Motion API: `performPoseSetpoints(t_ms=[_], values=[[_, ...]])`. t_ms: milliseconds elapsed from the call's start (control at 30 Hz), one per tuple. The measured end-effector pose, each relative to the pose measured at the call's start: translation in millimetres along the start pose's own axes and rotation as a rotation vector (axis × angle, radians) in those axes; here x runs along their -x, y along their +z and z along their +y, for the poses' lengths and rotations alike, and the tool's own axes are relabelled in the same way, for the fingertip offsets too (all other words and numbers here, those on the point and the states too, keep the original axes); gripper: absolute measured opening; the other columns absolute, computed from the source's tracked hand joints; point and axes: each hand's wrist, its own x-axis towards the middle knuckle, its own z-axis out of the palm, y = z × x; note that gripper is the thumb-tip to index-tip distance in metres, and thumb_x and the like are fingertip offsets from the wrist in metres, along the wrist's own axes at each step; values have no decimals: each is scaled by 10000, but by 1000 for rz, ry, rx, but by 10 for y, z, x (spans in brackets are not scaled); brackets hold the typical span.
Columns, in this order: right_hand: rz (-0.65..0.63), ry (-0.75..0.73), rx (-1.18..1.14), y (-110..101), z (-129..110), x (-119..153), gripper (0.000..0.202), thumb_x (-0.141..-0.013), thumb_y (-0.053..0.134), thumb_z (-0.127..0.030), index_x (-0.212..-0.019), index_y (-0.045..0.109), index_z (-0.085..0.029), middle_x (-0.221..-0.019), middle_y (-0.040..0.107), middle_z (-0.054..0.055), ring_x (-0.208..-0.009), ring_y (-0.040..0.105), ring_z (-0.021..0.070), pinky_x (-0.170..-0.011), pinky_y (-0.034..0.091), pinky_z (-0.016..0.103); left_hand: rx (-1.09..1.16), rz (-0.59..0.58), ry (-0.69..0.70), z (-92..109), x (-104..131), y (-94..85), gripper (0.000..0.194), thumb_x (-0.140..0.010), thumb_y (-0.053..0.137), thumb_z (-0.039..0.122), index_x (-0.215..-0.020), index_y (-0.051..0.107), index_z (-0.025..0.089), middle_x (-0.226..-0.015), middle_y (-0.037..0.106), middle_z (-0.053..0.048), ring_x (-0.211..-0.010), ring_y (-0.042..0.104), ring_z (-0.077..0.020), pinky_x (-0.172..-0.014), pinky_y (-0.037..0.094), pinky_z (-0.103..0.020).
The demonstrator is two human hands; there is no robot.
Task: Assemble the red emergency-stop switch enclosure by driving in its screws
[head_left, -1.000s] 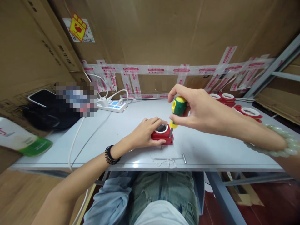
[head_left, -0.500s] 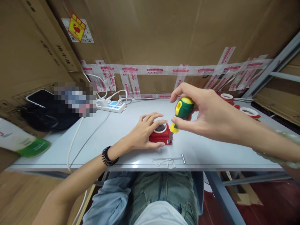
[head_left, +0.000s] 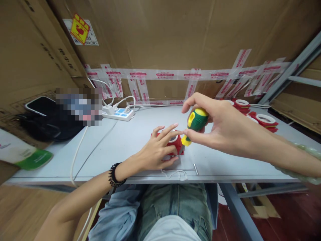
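A small red block with a white ring (head_left: 178, 143) lies on the table in front of me. Over it is my left hand (head_left: 159, 149), its fingers spread across the top and its thumb at the near side, holding the block. My right hand (head_left: 210, 122) grips a green and yellow screwdriver (head_left: 198, 121) by its handle. The screwdriver tilts down to the left, its tip at the block's right front corner; the exact contact point is too small to make out. A left fingertip is close to the screwdriver's lower handle.
Several similar red blocks with white rings (head_left: 265, 118) stand at the back right. A T-shaped metal tool (head_left: 196, 169) and white string (head_left: 175, 174) lie near the front edge. Further left are a power strip (head_left: 120, 114), a phone (head_left: 41, 105) and a green-white tube (head_left: 35, 158).
My left hand's fingers have shifted over the block, one finger reaching toward the screwdriver and the thumb drawing lower. The right hand with the screwdriver has barely moved.
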Motion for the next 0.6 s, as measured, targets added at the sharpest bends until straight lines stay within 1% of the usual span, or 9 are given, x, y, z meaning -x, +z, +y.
performPoseSetpoints(t_ms=[100, 167, 367, 500, 600], values=[[22, 12, 16, -27, 16, 15, 276, -754, 645, -247, -996, 519, -207, -662, 529, -41, -538, 440, 115, -501, 351, 264, -27, -40, 27, 13, 6, 12, 172, -871, 576, 321, -847, 702, 205, -1442, 498, -116, -1443, 298, -381, -1137, 217, -584], [23, 32, 36, -43, 20, 23, 282, -759, 641, -236, -1011, 518, -210, -680, 541, -28, -552, 446, 124, -515, 359, 278, -53, -79, 48, 14, 8, 17, 201, -877, 553, 314, -830, 709, 196, -1414, 524, -121, -1444, 300, -384, -1152, 194, -589], [-4, 57, 29, -42, 27, 27, 299, -753, 639, -212, -1020, 506, -226, -684, 548, -25, -554, 456, 130, -516, 373, 284, -96, -150, 75, 4, 22, 0, 249, -851, 558, 375, -827, 733, 200, -1342, 581, -117, -1430, 319, -396, -1181, 116, -619], [12, 20, 18, -32, 50, 32, 303, -747, 638, -210, -1023, 513, -211, -682, 542, -38, -547, 455, 113, -504, 371, 264, -101, -185, 79, 10, 32, 2, 200, -835, 569, 316, -850, 740, 212, -1356, 578, -102, -1432, 315, -394, -1186, 103, -635], [22, 18, 30, -31, 64, 35, 304, -741, 636, -203, -1020, 516, -202, -679, 540, -45, -544, 455, 104, -499, 371, 252, -85, -171, 98, 29, 32, 6, 188, -836, 574, 287, -885, 740, 215, -1386, 560, -101, -1437, 304, -397, -1179, 93, -653]])
